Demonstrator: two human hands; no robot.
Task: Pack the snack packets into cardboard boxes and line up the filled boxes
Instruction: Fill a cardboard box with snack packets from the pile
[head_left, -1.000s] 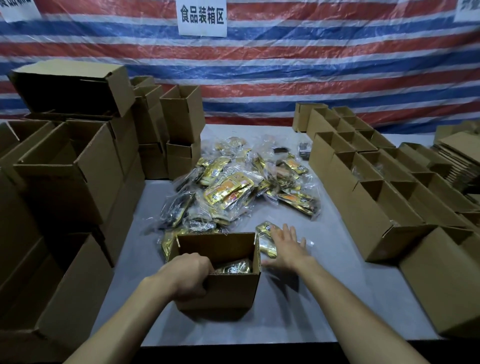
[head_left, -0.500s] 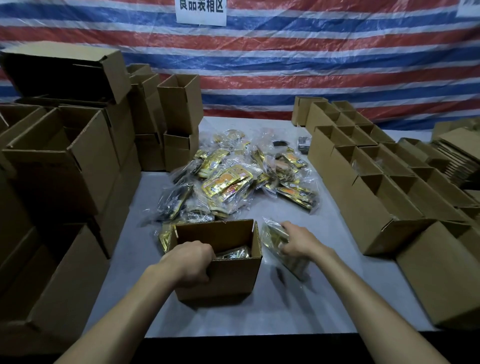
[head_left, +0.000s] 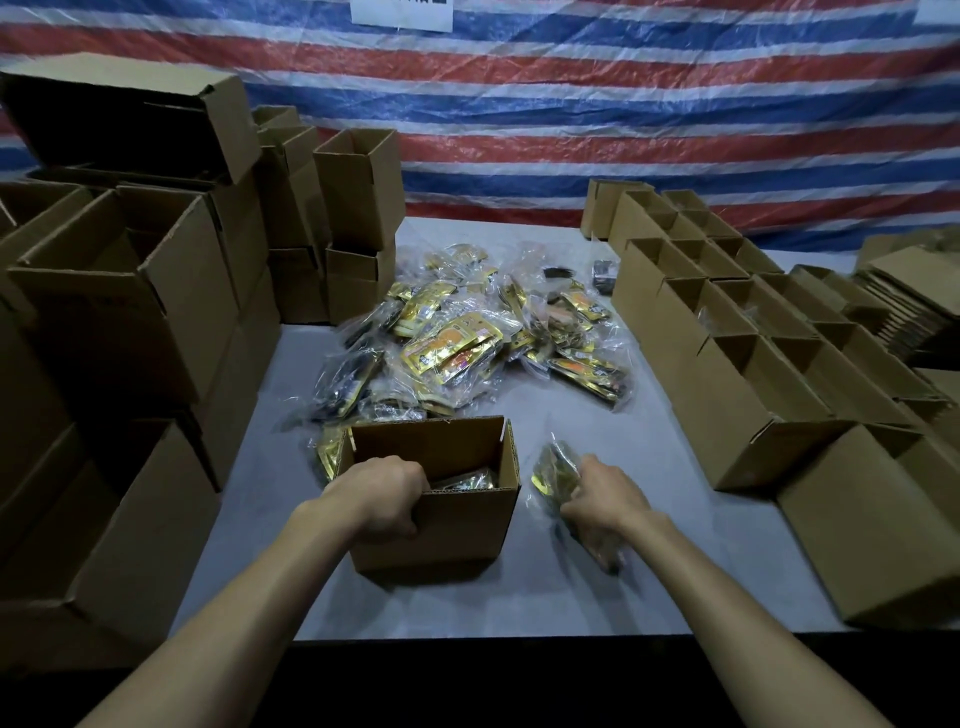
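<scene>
Snack packet (head_left: 555, 474), clear wrap w/ gold print: pinched in right hand (head_left: 605, 501), just right of box's right wall, nr front edge of worktop (head_left: 649, 582). Lower part blurred under palm.
Right hand: fingers curled round packet, back of hand up.
Open cardboard box (head_left: 447, 530): front-centre of worktop, upright, flaps up. At least one packet inside (head_left: 467, 479), against near wall; rest of contents hidden.
Left hand (head_left: 376, 496): gripping box at near-left rim, fingers curled over edge.
Packet pile (head_left: 452, 348): loose heap, mid-worktop, directly behind box, reaching its far-left corner. Apart from both hands.
Box rows (head_left: 727, 374): open-top, side by side, along right edge, front to back. Contents mostly hidden.
Large box (head_left: 872, 530): front-right corner, touching nearest row.
Box stacks (head_left: 156, 291): open cartons piled along left edge and beyond.
Small boxes (head_left: 358, 208): stacked, back-left corner.
Flat cardboard (head_left: 904, 312): stack, far right, past box rows.
Striped tarp (head_left: 571, 104): red/white/blue, behind back edge.
White sign (head_left: 400, 10): top centre on tarp, cut off.
</scene>
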